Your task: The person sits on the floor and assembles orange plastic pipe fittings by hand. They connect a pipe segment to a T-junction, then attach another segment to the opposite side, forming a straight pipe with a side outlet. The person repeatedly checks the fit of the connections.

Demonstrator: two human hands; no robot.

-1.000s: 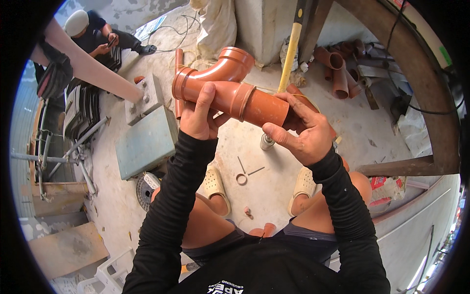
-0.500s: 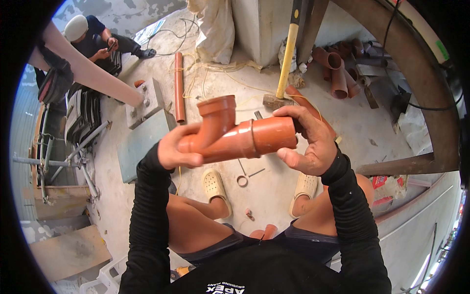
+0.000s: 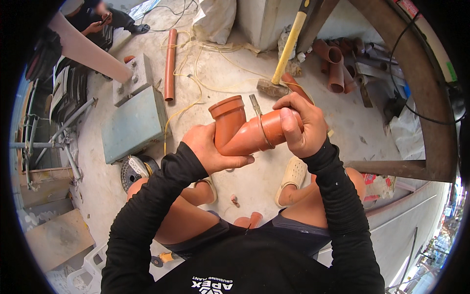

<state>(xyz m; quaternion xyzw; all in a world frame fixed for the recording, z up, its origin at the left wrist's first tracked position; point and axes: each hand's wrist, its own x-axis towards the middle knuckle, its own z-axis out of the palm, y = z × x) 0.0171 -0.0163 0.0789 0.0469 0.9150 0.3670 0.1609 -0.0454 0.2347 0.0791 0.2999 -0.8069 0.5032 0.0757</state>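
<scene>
Wye fitting: orange-brown wye fitting (image 3: 234,140) has shifted toward 3 o'clock over the floor since half a second ago; it is held in the air near the middle of the view, its branch mouth toward 11 o'clock
Pipe stub: short pipe stub (image 3: 277,126) sits in the fitting's ringed socket, its end toward 2 o'clock
Left grip: left grip (image 3: 208,148) is grasping the wye fitting at its 8 o'clock end, thumb along the near side, other fingers mostly hidden
Right grip: right grip (image 3: 309,128) is grasping the pipe stub, fingers over the top; the thumb, earlier below the end, now lies across it
Sledgehammer: yellow-handled sledgehammer (image 3: 289,51) at 1 o'clock from the fitting, head on the concrete floor (image 3: 215,66)
Metal tool: metal tool (image 3: 254,103) at 12 o'clock, partly hidden
Pipe offcuts: heap of pipe offcuts (image 3: 336,76) at 2 o'clock
Slab: blue-grey slab (image 3: 133,130) at 9 o'clock
Co-worker: seated person (image 3: 84,20) at 10 o'clock, holding a phone (image 3: 105,18)
</scene>
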